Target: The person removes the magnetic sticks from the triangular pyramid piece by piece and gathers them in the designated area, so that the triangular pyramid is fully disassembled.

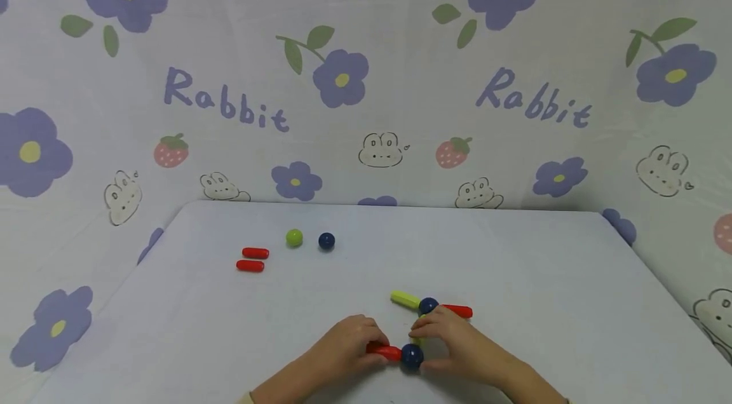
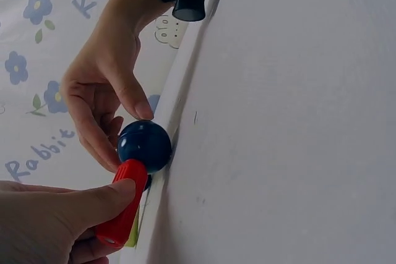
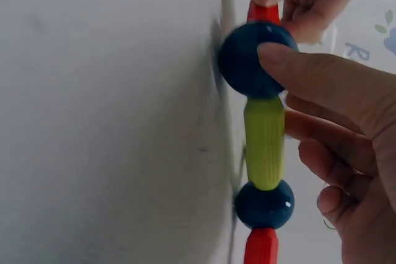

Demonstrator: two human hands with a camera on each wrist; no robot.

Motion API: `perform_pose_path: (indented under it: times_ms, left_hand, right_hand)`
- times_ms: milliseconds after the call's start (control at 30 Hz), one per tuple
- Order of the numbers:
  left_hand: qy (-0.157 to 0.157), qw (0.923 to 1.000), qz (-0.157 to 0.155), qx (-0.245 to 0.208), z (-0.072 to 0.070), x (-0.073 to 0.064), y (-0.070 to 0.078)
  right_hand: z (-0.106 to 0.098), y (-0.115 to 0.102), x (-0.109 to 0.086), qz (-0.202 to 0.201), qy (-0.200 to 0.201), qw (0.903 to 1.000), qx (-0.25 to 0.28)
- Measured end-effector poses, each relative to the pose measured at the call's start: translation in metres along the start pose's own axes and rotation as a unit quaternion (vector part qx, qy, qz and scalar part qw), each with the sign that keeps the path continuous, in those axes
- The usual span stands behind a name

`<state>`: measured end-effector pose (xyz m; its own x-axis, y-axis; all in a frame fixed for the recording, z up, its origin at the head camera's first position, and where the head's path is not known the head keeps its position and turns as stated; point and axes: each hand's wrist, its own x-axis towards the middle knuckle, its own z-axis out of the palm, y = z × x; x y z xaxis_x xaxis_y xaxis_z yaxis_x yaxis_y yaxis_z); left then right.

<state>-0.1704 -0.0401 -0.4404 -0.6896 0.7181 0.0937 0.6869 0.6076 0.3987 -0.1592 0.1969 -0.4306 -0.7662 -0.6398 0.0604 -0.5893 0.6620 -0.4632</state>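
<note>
My left hand (image 1: 347, 343) pinches a red rod (image 1: 391, 352) between thumb and fingers. The rod's end meets a dark blue ball (image 1: 412, 357). On that ball lies the thumb of my right hand (image 1: 471, 347), with its fingers around the far side, so the ball is pinched. A yellow-green rod (image 3: 265, 143) links this ball to a second dark blue ball (image 1: 428, 305), farther from me. From the second ball another yellow-green rod (image 1: 405, 300) sticks out to the left and a red rod (image 1: 460, 310) to the right. The right fingers partly cover the linking rod in the head view.
Toward the back left of the white table (image 1: 143, 328) lie two loose red rods (image 1: 255, 253), side by side. A green ball (image 1: 294, 237) and a dark blue ball (image 1: 326, 241) stand to their right. Behind the table hangs a patterned cloth (image 1: 389, 105).
</note>
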Motion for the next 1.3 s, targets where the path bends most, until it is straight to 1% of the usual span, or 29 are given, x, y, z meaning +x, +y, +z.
perform_pose_path:
  times_ms: [100,200,267,333,433,500,533,633,733,833,967,1100,1300]
  left_hand:
    - [0.000,1.0000,0.008,0.003,0.000,0.000,-0.004]
    - [-0.002,1.0000,0.002,-0.001,-0.001,-0.001,-0.006]
    - [0.000,1.0000,-0.008,-0.004,-0.001,-0.002,-0.007]
    - [0.008,0.9998,-0.019,-0.006,-0.001,-0.004,-0.007]
    - [0.018,0.9991,-0.037,-0.008,-0.001,-0.006,-0.007]
    - [0.024,0.9987,-0.044,-0.011,-0.001,-0.007,-0.006]
    - [0.027,0.9984,-0.047,-0.013,-0.001,-0.007,-0.006]
    - [0.034,0.9979,-0.051,-0.018,-0.001,-0.008,-0.005]
    - [0.042,0.9978,-0.047,-0.018,0.001,-0.009,-0.005]
    - [0.049,0.9979,-0.039,-0.015,0.002,-0.010,-0.005]
    - [0.052,0.9981,-0.030,-0.009,0.002,-0.009,-0.004]
    - [0.055,0.9982,-0.024,-0.001,0.003,-0.008,-0.004]
    - [0.058,0.9982,-0.012,0.005,0.001,-0.011,-0.003]
  right_hand:
    - [-0.004,0.004,0.005,-0.016,-0.018,0.9997,0.003]
    - [-0.005,0.006,0.007,-0.014,-0.031,0.9993,0.013]
    - [-0.002,0.007,0.009,-0.019,-0.029,0.9993,0.014]
    - [0.001,0.007,0.010,-0.032,-0.013,0.9994,0.005]
    - [0.006,0.007,0.010,-0.051,0.024,0.9984,-0.008]
    - [0.008,0.008,0.009,-0.055,0.044,0.9974,-0.015]
    - [0.009,0.007,0.009,-0.057,0.051,0.9969,-0.019]
    - [0.010,0.007,0.009,-0.054,0.054,0.9969,-0.022]
    - [0.009,0.005,0.011,-0.045,0.039,0.9981,-0.017]
    - [0.009,0.002,0.014,-0.029,0.016,0.9994,-0.008]
    - [0.009,-0.001,0.017,-0.009,-0.005,0.9999,0.000]
    - [0.010,-0.003,0.017,-0.009,-0.003,0.9999,0.008]
    - [0.011,-0.002,0.017,-0.024,0.006,0.9997,-0.003]
